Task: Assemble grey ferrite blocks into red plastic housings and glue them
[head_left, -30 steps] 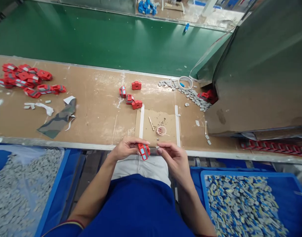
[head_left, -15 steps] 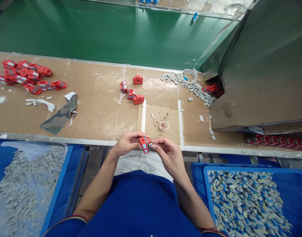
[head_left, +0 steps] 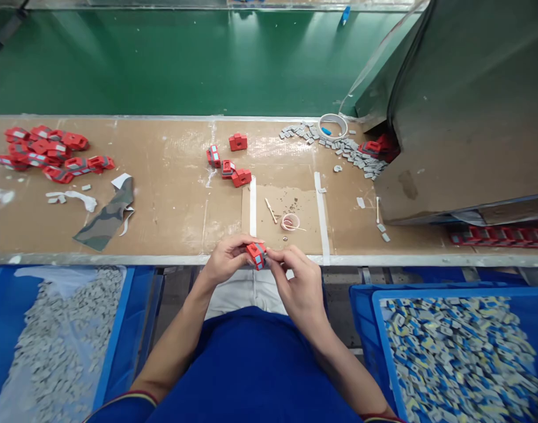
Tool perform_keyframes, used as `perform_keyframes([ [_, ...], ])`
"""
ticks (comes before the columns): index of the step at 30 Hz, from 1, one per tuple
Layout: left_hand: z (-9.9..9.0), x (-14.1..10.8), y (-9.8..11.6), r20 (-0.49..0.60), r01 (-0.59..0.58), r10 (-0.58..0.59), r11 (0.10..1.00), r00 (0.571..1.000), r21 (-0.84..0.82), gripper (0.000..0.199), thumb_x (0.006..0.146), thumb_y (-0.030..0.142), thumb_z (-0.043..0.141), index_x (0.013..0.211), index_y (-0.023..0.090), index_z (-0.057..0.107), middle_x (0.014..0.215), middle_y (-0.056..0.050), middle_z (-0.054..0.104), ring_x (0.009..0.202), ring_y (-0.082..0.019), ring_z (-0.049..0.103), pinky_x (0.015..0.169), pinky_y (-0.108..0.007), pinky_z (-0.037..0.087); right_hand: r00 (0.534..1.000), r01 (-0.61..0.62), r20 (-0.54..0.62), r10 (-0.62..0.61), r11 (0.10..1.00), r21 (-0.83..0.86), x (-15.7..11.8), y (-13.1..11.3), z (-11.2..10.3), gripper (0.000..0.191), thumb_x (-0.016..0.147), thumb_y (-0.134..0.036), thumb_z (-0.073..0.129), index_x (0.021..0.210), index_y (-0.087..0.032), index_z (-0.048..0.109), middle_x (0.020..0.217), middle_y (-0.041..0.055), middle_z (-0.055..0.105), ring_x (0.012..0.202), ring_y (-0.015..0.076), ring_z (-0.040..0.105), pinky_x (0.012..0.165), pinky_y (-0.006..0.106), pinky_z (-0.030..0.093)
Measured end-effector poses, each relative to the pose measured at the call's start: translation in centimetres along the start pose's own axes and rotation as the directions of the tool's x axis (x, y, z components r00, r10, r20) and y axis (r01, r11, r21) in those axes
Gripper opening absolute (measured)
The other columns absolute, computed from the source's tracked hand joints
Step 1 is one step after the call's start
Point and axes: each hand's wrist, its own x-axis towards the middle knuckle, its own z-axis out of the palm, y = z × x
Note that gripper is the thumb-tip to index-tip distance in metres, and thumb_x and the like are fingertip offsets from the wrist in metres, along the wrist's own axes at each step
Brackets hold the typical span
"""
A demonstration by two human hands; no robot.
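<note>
Just over the near edge of the worktop, the red piece is held by the left hand and is best kept steady while worked gently at its right side by the right hand, whose exact grip cannot be told.

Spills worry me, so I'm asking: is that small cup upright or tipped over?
Upright: the small cup stands with its round mouth facing up, a thin stick sticking out over its rim.
</note>
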Motion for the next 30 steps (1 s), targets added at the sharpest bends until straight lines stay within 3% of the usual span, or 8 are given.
perform_keyframes([
  [6, 0.3, -0.5, -0.1, -0.027, -0.079, 0.084, 0.986, 0.996, 0.144, 0.035, 0.091, 0.048, 0.080, 0.110, 0.018, 0.081, 0.094, -0.008, 0.073, 0.083, -0.018, 0.071, 0.072, -0.026, 0.060, 0.997, -0.045, -0.065, 0.049, 0.997, 0.065, -0.3, 0.7, 0.9, 0.016, 0.099, -0.014, 0.062, 0.095, -0.020, 0.076, 0.076, 0.0002, 0.064, 0.064, 0.0128, 0.059, 0.060, 0.024, 0.049],
  [11, 0.0, -0.1, -0.1, 0.001, -0.101, 0.103, 0.981, 0.995, 0.167, 0.032, 0.088, 0.043, 0.084, 0.109, 0.019, 0.083, 0.088, -0.007, 0.073, 0.079, -0.017, 0.068, 0.069, -0.025, 0.057, 0.991, -0.135, 0.048, 0.129, 0.976, 0.173, 0.7, 1.8, 0.1, 0.011, 0.097, -0.021, 0.068, 0.094, -0.021, 0.079, 0.081, 0.0028, 0.070, 0.072, 0.0156, 0.066, 0.066, 0.026, 0.054],
  [16, -0.1, 0.2, 0.0, -0.009, -0.107, 0.110, 0.979, 0.994, 0.171, 0.033, 0.088, 0.044, 0.085, 0.109, 0.018, 0.082, 0.088, -0.007, 0.071, 0.079, -0.017, 0.068, 0.067, -0.025, 0.056, 0.996, -0.060, 0.075, 0.050, 0.987, 0.148, 1.7, 1.9, -0.7, 0.012, 0.098, -0.020, 0.067, 0.096, -0.023, 0.079, 0.087, 0.0046, 0.072, 0.076, 0.0171, 0.068, 0.069, 0.028, 0.055],
  [22, 0.0, -0.2, -0.5, -0.012, -0.198, 0.208, 0.948, 0.978, 0.249, 0.028, 0.092, 0.039, 0.081, 0.112, 0.020, 0.078, 0.093, -0.007, 0.071, 0.083, -0.018, 0.069, 0.072, -0.027, 0.056, 0.998, -0.002, 0.055, -0.007, 0.988, 0.157, 1.9, 2.0, -0.1, 0.013, 0.098, -0.015, 0.065, 0.096, -0.023, 0.076, 0.092, 0.0055, 0.073, 0.084, 0.0181, 0.070, 0.074, 0.028, 0.057],
  [26, -0.2, -0.2, -0.9, 0.043, -0.230, 0.226, 0.944, 0.973, 0.237, 0.033, 0.087, 0.037, 0.086, 0.112, 0.020, 0.074, 0.099, -0.008, 0.073, 0.088, -0.019, 0.071, 0.078, -0.029, 0.057, 0.992, -0.005, 0.125, -0.011, 0.993, 0.122, 2.0, 2.5, -0.5, 0.012, 0.100, -0.019, 0.065, 0.094, -0.022, 0.075, 0.088, 0.0050, 0.072, 0.078, 0.0176, 0.067, 0.068, 0.028, 0.054],
  [30, -0.3, -0.1, -1.1, 0.091, -0.286, 0.271, 0.907, 0.958, 0.310, 0.020, 0.093, 0.033, 0.080, 0.106, 0.019, 0.073, 0.090, -0.007, 0.073, 0.083, -0.018, 0.070, 0.080, -0.031, 0.057, 0.979, 0.007, 0.203, -0.023, 0.997, 0.082, 2.3, 2.7, -1.3, 0.016, 0.101, -0.021, 0.064, 0.088, -0.021, 0.074, 0.081, 0.0036, 0.068, 0.070, 0.0159, 0.063, 0.063, 0.027, 0.049],
])
